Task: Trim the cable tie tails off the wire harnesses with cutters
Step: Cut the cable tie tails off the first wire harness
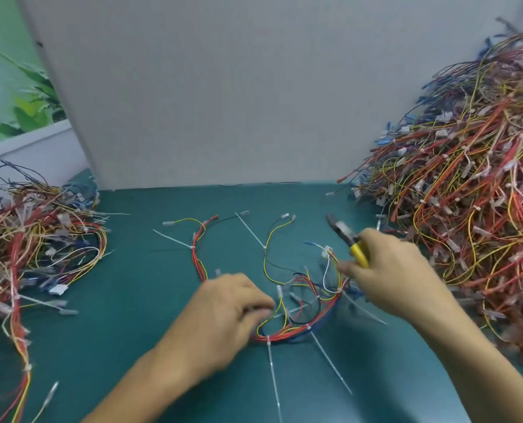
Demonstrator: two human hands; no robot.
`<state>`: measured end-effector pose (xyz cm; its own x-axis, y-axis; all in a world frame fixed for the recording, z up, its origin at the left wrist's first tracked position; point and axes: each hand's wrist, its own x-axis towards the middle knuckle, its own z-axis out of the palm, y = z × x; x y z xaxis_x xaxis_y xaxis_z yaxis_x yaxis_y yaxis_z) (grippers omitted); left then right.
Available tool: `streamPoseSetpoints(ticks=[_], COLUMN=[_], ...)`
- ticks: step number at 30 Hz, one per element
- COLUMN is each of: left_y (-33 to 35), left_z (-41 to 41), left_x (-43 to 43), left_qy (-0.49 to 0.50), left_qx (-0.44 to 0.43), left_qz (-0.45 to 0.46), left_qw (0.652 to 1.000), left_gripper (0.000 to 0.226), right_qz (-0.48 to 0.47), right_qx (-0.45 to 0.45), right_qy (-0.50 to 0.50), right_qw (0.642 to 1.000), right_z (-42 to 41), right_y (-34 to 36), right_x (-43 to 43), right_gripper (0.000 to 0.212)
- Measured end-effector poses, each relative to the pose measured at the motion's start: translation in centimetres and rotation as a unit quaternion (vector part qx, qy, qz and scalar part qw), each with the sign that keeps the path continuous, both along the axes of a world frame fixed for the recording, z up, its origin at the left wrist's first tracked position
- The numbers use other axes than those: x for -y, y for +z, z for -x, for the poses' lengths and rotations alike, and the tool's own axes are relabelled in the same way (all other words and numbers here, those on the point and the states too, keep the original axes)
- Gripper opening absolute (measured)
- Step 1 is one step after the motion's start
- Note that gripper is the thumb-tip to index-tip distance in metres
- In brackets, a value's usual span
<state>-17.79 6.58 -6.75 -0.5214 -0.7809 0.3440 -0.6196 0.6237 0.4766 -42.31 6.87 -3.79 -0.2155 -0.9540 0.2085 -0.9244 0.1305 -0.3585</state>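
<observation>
Pinning the harness (296,329) near the counter's (131,300) front edge, left grip (232,303) curled on its wires, right grip (388,270) wrapping the cutters (350,239), I should nip each tail (273,374) flush at its head.

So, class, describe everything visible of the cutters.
The cutters are a hand tool with yellow handles and a dark grey metal head, motion-blurred. The right hand grips the handles; the head points up-left, away from the person, over the green mat, clear of the wire harness. Jaw state unreadable.
</observation>
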Motion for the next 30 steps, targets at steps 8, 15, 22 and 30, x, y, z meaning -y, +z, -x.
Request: streamPoseSetpoints(ticks=[8, 15, 22, 30], left_y=[-3.1, -2.8, -2.7, -3.1], left_z=[0.6, 0.2, 0.5, 0.7], left_x=[-0.6, -0.7, -0.8, -1.2], left_qy=[-0.065, -0.105, -0.08, -0.093], left_qx=[0.061, 0.059, 0.0, 0.006], left_qz=[-0.032, -0.045, -0.063, -0.03], left_qw=[0.996, 0.992, 0.995, 0.995], left_gripper=[0.02, 0.02, 0.018, 0.017], right_qz=[-0.095, -0.123, 0.001, -0.021], right_qx=[-0.012, 0.041, 0.13, 0.052], right_qy=[0.039, 0.046, 0.05, 0.125], right_qw=[0.995, 0.991, 0.99, 0.991], right_z=[-2.2, -0.7, 1.3, -2.4], right_y=[-4.3, -4.0, -2.1, -4.3], right_x=[-0.6, -0.2, -0.3, 0.0], right_gripper=[0.045, 0.04, 0.02, 0.024])
